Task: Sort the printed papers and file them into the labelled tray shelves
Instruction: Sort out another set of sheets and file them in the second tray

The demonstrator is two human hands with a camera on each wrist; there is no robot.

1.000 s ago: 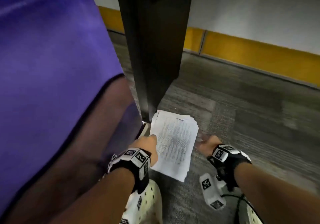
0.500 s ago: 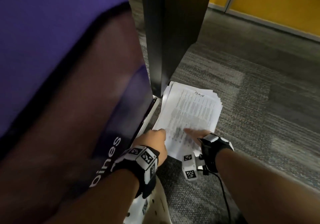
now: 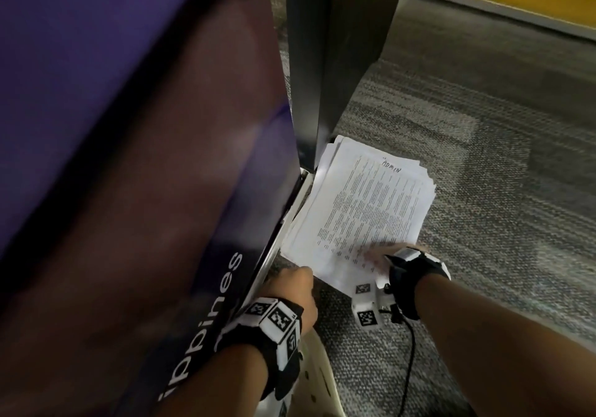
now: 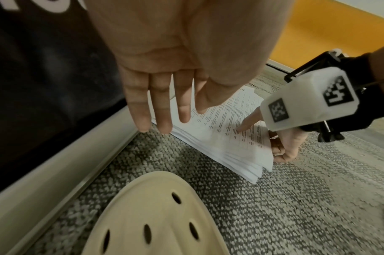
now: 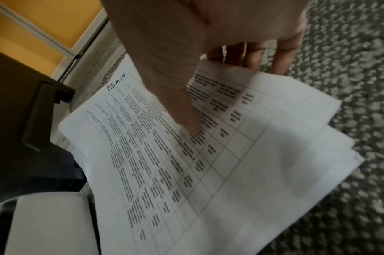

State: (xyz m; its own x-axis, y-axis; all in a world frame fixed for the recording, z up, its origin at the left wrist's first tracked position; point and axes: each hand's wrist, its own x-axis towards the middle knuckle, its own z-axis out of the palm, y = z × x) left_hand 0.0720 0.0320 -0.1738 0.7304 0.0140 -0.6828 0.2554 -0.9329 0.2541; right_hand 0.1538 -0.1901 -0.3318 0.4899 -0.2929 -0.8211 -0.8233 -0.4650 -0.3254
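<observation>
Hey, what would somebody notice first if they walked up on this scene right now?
A stack of printed papers on the grey carpet, at the foot of a dark cabinet, with ADMIN handwritten on the top sheet. The right hand pinches the stack's near corner, thumb on top, while the left hand hovers open at its other near corner.

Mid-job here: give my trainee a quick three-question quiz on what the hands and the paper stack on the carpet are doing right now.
1. True or false: the paper stack lies on a desk.
2. Which hand pinches the stack's edge? A) right hand B) left hand C) neither
3. Fill in: the word handwritten on the top sheet is ____.

Key:
1. False; it lies on the carpet.
2. A; thumb on top, fingers underneath. The left hand hangs flat and holds nothing.
3. ADMIN.
</observation>
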